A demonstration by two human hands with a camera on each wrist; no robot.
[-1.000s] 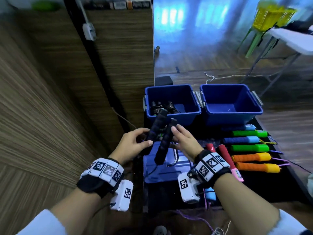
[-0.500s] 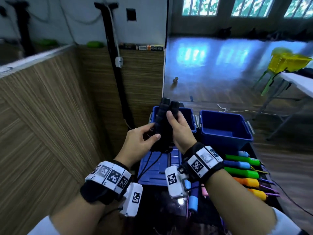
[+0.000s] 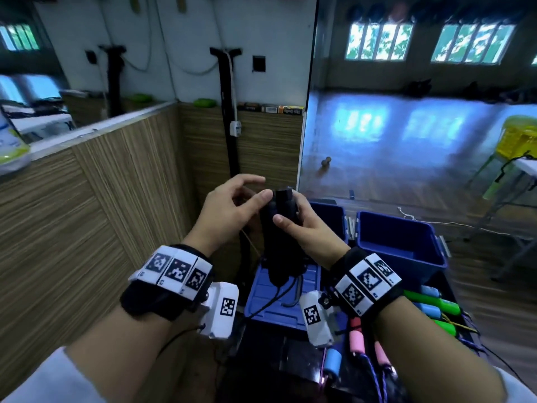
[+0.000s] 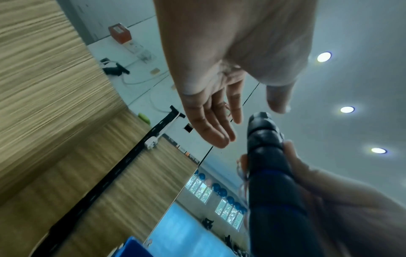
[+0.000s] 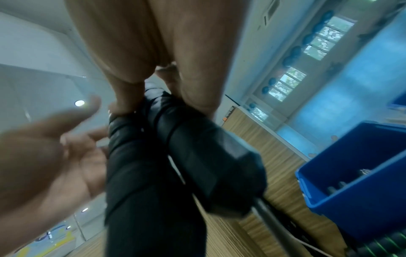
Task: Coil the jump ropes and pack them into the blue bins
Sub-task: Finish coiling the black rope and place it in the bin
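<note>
While the right hand [image 3: 308,228] wraps its fingers around the two black jump-rope handles [image 3: 279,234], held upright together at frame centre, the left hand [image 3: 229,210] hovers beside them with fingers spread and relaxed. Two blue bins [image 3: 406,245] stand at centre right; the black cord [image 3: 276,298] dangles below.

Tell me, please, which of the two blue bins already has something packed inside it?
The left blue bin, nearest the right hand: dark handles show inside it in the right wrist view. The right blue bin shows only bare blue floor.
</note>
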